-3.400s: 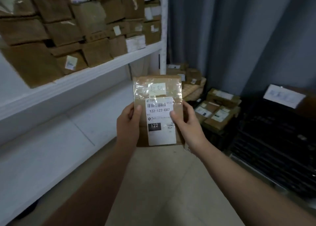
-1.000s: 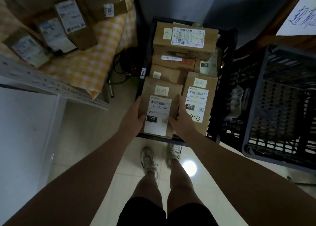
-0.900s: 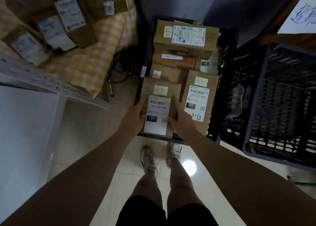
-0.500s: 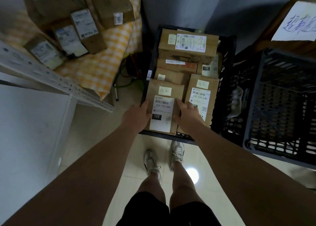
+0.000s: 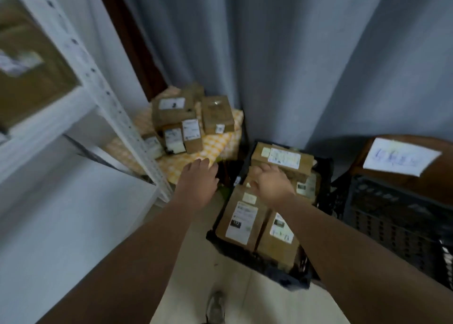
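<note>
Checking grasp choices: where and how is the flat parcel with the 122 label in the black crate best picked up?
Probably its far short end, from above, pinched through its thin thickness. The flat parcel lies label up in the black crate, the crate wall along its left edge and a neighbouring parcel close along its right, so the long edges look cramped.

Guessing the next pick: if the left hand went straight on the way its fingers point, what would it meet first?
The left hand points at the yellow checked cloth; likely its near edge first, then the small parcels on it, though depth is unclear.
</note>
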Tool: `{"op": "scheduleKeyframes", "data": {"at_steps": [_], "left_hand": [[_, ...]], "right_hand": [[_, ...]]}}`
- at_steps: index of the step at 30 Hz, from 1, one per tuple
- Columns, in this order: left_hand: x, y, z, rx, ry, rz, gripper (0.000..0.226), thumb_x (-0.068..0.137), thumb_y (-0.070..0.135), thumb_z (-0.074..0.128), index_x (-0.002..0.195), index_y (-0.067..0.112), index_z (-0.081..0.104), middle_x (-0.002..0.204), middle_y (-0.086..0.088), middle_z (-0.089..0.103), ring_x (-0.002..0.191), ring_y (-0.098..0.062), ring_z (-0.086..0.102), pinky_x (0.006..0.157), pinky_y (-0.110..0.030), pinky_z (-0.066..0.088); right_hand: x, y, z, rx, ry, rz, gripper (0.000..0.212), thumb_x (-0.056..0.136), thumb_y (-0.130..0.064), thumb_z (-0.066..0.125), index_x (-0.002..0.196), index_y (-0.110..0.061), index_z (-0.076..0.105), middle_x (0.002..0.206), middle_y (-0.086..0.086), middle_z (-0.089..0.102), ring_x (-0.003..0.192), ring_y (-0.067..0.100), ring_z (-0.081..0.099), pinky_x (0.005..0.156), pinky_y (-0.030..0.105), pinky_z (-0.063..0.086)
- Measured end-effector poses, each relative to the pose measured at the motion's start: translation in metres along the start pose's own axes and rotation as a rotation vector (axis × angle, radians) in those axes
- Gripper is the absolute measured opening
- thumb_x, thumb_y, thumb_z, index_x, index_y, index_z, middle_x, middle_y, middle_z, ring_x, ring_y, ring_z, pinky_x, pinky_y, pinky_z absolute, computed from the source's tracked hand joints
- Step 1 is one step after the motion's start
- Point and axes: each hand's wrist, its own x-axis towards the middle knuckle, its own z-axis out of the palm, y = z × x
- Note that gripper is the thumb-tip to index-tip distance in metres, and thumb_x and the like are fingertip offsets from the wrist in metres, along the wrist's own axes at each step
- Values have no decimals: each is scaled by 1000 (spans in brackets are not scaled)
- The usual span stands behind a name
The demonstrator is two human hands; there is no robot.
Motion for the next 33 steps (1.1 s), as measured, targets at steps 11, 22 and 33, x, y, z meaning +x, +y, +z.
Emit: {"op": "scheduleKeyframes", "data": {"at_steps": [11,22,33], "left_hand": [[-121,41,-140,124,223,-207,50,98,38,45,142,15,41,148,-14,40,135,-32,37,110,-42,29],[-328,-23,-274,397,489,-667,45,86,41,60,121,13,64,119,-15,65,108,-34,62,89,-43,50],[-593,-68,-282,414,467,-1075,51,91,40,58,135,15,53,135,-14,55,122,-35,52,99,-44,43]], "right_hand": [[-78,-29,-107,32,296,-481,46,102,-34,38,144,-15,42,146,5,45,133,24,40,109,34,29],[-180,-202,-211,227,553,-985,44,100,-35,43,140,-19,46,143,0,48,133,22,39,109,34,26],[-330,-409,-179,451,453,-1309,43,99,-35,44,140,-19,46,141,-1,49,132,19,41,106,36,35]]}}
